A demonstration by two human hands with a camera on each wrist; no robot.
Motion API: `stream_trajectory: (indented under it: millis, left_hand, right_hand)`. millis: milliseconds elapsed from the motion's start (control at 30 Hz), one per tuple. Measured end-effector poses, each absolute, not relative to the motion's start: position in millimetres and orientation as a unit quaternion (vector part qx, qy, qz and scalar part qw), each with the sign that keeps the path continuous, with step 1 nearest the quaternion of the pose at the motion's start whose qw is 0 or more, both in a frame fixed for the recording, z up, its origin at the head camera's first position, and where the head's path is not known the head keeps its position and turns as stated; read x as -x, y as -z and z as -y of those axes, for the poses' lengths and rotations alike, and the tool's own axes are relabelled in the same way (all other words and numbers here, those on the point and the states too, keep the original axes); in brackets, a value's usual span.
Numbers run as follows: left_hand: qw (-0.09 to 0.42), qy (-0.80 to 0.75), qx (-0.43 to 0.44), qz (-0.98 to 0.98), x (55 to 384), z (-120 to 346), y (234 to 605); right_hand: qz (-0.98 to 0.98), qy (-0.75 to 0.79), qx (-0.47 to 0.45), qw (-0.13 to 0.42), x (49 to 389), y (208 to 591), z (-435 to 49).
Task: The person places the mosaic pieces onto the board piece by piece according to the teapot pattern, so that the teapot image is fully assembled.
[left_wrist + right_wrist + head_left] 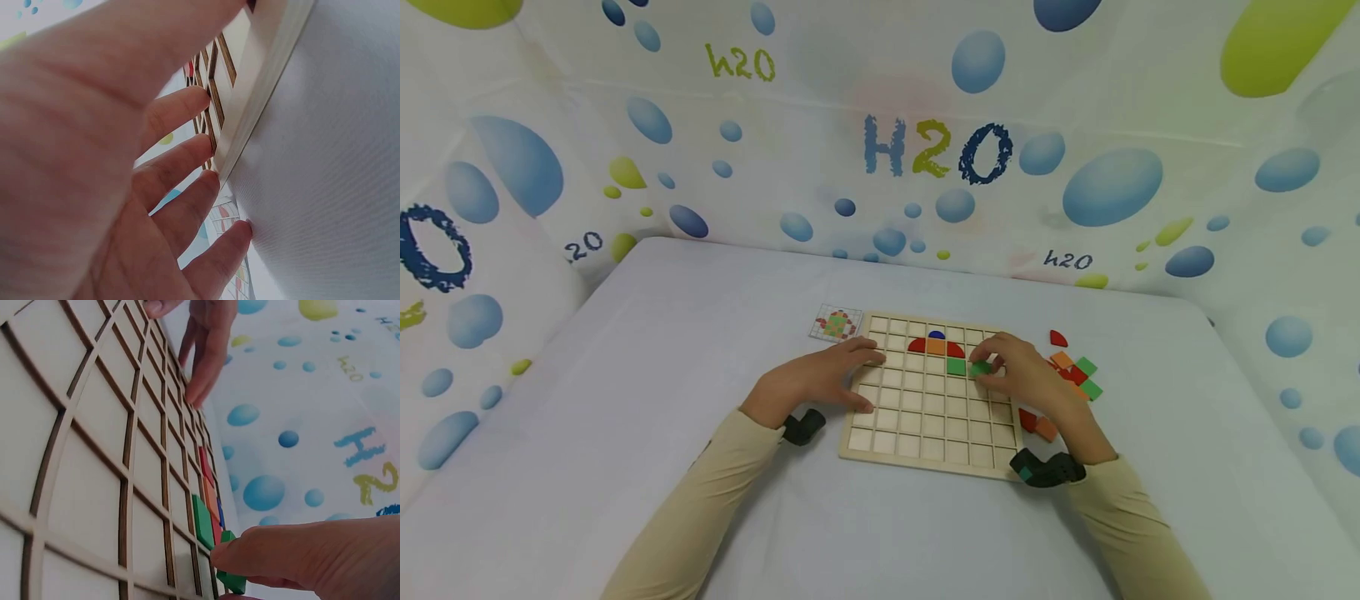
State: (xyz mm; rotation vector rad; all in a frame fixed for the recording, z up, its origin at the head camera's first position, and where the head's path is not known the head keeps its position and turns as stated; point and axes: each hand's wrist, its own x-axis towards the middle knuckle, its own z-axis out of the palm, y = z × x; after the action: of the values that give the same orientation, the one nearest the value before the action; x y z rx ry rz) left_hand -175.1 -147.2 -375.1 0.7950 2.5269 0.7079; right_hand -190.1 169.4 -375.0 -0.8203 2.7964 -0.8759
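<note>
A wooden grid board (910,421) lies on the white table. My right hand (1033,379) pinches a green square tile (234,582) between thumb and fingers, close over the cell just right of a seated green tile (956,367). Above that seated tile, an orange tile (936,347) sits between two red rounded pieces (916,344), with a blue rounded piece (936,334) on top. At the board's left edge, my left hand (808,379) is spread, its fingertips over the frame and left cells, holding nothing.
A small pattern card (837,323) lies off the board's upper left corner. Right of the board are several loose red, orange and green tiles (1091,389), partly behind the right hand. Nearer lie a red piece (1027,420) and an orange tile (1046,429).
</note>
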Motion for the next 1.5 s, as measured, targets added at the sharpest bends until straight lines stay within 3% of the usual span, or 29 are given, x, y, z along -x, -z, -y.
stream_trajectory:
  millis: [600,1500]
  left_hand:
    - [0.201,-0.256,-0.279,-0.903,174,141,374]
    - [0.205,-0.257,-0.265,-0.907,169,141,371]
  right_hand:
    - [-0.9,0.268,0.343,0.031,199,380,-141]
    - [-0.899,0.296,0.319,0.04,202,388,-135]
